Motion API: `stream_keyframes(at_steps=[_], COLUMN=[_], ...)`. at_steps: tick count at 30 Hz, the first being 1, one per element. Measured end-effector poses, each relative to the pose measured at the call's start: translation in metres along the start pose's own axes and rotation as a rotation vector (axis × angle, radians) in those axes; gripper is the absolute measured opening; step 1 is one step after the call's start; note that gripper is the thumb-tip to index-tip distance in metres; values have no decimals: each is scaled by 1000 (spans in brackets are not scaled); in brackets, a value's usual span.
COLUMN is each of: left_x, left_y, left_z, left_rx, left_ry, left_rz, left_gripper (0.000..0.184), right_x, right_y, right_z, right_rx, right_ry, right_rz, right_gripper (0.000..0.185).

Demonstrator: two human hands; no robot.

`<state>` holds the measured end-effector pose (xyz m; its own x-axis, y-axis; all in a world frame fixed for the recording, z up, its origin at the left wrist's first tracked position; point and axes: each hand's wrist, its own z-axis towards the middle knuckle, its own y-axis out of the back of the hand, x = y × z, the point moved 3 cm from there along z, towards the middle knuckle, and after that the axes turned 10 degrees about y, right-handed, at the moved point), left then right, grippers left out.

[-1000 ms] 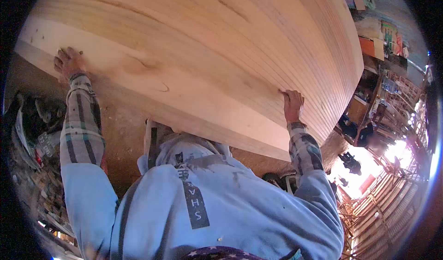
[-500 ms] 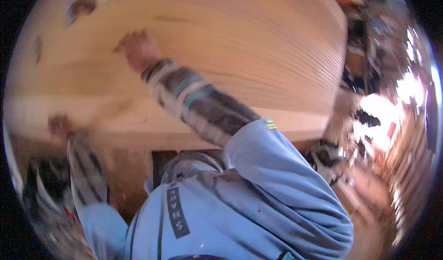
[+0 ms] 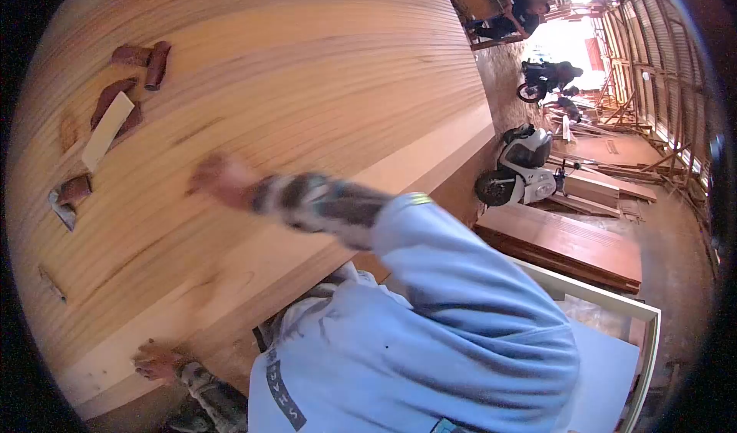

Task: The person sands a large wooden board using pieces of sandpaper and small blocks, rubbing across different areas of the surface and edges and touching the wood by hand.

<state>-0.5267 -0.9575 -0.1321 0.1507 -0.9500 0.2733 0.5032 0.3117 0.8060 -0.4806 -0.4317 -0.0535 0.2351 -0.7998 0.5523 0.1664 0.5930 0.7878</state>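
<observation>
A broad pale wooden panel point(image 3: 330, 72) with long grain lines spreads before me. My right hand point(image 3: 223, 180) is over the middle of its surface, smeared by motion, so its fingers and anything beneath them are unclear. At the near edge, my left hand point(image 3: 157, 358) rests on the wood with its fingers apart and nothing in them. Toward the far left of the panel lie brown, curled pieces that look like sandpaper point(image 3: 156, 66) and a pale flat strip point(image 3: 107, 131). A brown folded piece point(image 3: 74, 190) sits beside a grey pointed scrap point(image 3: 63, 212).
A small thin sliver point(image 3: 52, 283) lies near the panel's left end. To my right are a white scooter point(image 3: 526, 164), stacked boards point(image 3: 560, 241) and a pale frame point(image 3: 652, 333). Farther off are a motorcycle point(image 3: 549, 76) and a person in dark clothes point(image 3: 514, 14).
My view has turned, bringing the right side of the workshop into clearer sight. The right hand has shifted over the panel; the left hand stays at its near edge.
</observation>
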Motion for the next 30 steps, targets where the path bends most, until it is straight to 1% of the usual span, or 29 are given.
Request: stream_keyframes(at_steps=[1, 2, 4, 5, 7, 8, 9, 10, 11, 14, 15, 16, 18, 20, 21, 22, 23, 24, 25, 26, 27, 28, 29, 30], left_x=[-3, -9, -5, -7, -9, -12, -5, 5, 9, 33, 45, 47, 71, 86, 71, 58, 50, 46, 31, 17, 13, 13, 7, 4], left_y=[6, -4, -10, -10, -13, -12, 6, 7, 6, 1, 0, 19, -16, -22, -1, 13, 1, -20, -24, -29, -45, -69, -75, -82], left_z=[-1, -4, -6, -5, 0, 1, 5, -1, -2, -11, -13, 2, 10, 33, 74, 102, 113, 131, 146, 158, 164, 168, 173, 174], left_rx=[-127, 61, 238, 267, 316, 342, 330, 334, 338, 385, 419, 480, 476, 469, 494, 518, 484, 451, 451, 451, 447, 398, 348, 345], left_ry=[38, 13, -8, 43, 118, 153, 192, 213, 229, 281, 298, 301, 291, 288, 330, 373, 323, 271, 264, 256, 248, 157, 70, 69], left_rz=[-237, 319, 872, 691, 320, 129, -21, -118, -204, -449, -532, -715, -747, -756, -608, -463, -506, -552, -549, -554, -561, -555, -553, -564], left_gripper=[50, 61, 73, 69, 61, 56, 59, 61, 64, 71, 73, 73, 73, 73, 73, 73, 73, 74, 74, 75, 75, 75, 74, 74], right_x=[33, 50, 96, 98, 98, 79, 70, 64, 28, -32, -11, -10, 0, 35, 51, 65, 92, 117, 128, 127, 126, 127, 112, 84], right_y=[-23, -65, -103, -105, -109, -111, -87, -44, -38, 57, 103, 98, 65, 16, -32, -77, -85, -109, -125, -123, -122, -121, -111, -92], right_z=[42, 77, 132, 136, 143, 125, 94, 62, 25, -68, -68, -64, -44, 19, 50, 84, 113, 145, 164, 162, 160, 157, 136, 103], right_rx=[-75, -3, 62, 54, 146, 20, -109, -92, -89, 14, 298, 294, 143, -46, -112, -201, -96, -35, 26, 21, 36, 53, -60, -169], right_ry=[107, 118, 47, 46, 41, 98, 169, 295, 213, -268, -229, -234, 5, 110, 103, 159, 72, 45, 15, 11, 51, 89, 13, -55], right_rz=[-6, -170, -240, -249, -216, -288, -364, -266, -182, 84, -554, -557, -527, -71, -127, -143, -131, -239, -353, -358, -349, -338, -194, -51], right_gripper=[23, 19, 19, 19, 20, 21, 22, 23, 24, 27, 27, 27, 27, 26, 24, 22, 20, 21, 22, 22, 22, 22, 21, 20])
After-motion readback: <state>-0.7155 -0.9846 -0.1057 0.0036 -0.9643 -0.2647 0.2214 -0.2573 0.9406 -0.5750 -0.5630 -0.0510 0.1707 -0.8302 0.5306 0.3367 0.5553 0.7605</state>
